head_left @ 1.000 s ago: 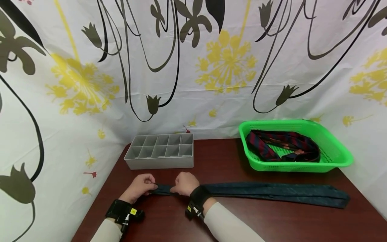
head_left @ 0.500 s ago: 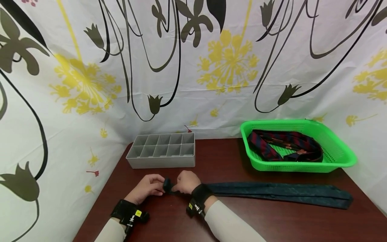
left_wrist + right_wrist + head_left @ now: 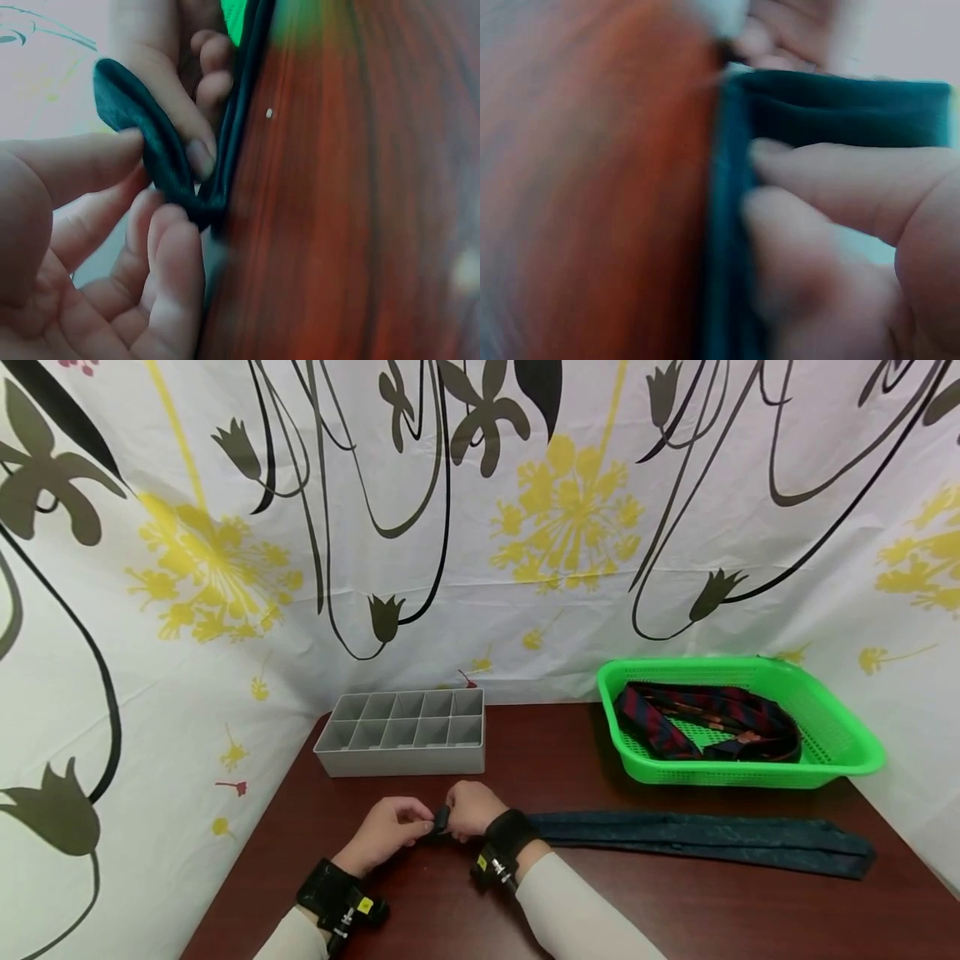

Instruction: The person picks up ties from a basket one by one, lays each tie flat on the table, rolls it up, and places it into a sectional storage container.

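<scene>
Both hands, left hand [image 3: 393,833] and right hand [image 3: 471,808], pinch the narrow end of the dark teal necktie [image 3: 697,839] on the counter [image 3: 600,910], starting a roll; next probably calls for rolling evenly rightward along its length.

Both hands hide the dark tie's [image 3: 697,839] rolled end in the head view.
</scene>
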The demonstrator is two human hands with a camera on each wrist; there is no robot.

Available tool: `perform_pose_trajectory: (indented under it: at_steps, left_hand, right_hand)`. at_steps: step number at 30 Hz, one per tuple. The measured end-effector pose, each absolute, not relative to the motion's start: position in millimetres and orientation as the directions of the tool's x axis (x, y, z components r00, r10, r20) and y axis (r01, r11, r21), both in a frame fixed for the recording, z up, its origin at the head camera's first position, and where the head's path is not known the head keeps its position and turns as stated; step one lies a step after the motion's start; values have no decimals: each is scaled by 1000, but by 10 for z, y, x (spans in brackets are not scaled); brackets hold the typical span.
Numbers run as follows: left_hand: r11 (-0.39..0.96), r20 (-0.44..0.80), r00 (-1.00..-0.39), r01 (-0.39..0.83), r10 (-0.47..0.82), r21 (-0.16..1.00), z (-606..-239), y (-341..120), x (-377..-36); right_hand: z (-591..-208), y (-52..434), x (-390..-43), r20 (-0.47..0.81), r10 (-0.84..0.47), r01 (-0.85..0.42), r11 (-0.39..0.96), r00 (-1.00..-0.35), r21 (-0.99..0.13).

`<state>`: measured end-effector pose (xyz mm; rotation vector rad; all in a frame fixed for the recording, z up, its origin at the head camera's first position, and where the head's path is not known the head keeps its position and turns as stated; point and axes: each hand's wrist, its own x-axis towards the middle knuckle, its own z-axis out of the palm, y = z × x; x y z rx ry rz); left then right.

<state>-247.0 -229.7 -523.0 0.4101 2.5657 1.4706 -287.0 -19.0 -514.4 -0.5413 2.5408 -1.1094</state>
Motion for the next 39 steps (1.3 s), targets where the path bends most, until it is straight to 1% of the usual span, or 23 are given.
perform_pose_trajectory:
  at_steps: [2,4,6,8,10,13,15,18,21,27,31,37,39]
  left_hand:
    - [501,-4,-955,152,297,852,-5221,-2276,-2454]
    - [517,0,-960,151,280,843,-5211,-2257,-2438]
    - [547,3,-966,149,257,824,-5207,-2235,-2428]
    - [584,15,-971,156,239,797,-5206,-2209,-2421]
    - [619,29,-974,167,227,767,-5213,-2181,-2417]
    - [656,42,-974,181,222,733,-5218,-2151,-2409]
    - [658,45,-971,192,233,728,-5210,-2149,-2405]
    - [632,31,-964,196,263,750,-5190,-2181,-2403]
    - [580,-13,-961,156,276,799,-5171,-2231,-2408]
    - [487,-96,-968,30,232,873,-5148,-2283,-2388]
    - [451,-134,-958,-5,253,892,-5147,-2286,-2389]
    - [399,-173,-946,-51,275,915,-5144,-2296,-2402]
    - [400,-175,-945,-52,277,915,-5146,-2300,-2405]
  right_hand:
    - [-5097,-104,-2897,-203,-532,-124,515,-822,-848]
    - [-5048,-18,-2924,-252,-595,-31,423,-763,-906]
    - [-5017,55,-2952,-276,-635,31,368,-721,-929]
    - [-4988,115,-2967,-283,-653,51,350,-702,-935]
    - [-4977,159,-2972,-287,-647,45,363,-706,-931]
    - [-4970,204,-2966,-279,-613,-8,423,-740,-906]
    - [-4965,220,-2959,-270,-585,-49,470,-765,-881]
    - [-4964,216,-2949,-248,-558,-110,530,-792,-841]
    - [-4969,203,-2935,-244,-542,-131,563,-804,-816]
    - [-4965,206,-2917,-245,-532,-143,586,-810,-798]
    - [-4939,224,-2897,-245,-534,-151,592,-809,-792]
    - [-4891,231,-2865,-237,-484,-184,671,-842,-718]
    - [-4889,241,-2863,-241,-478,-180,677,-844,-713]
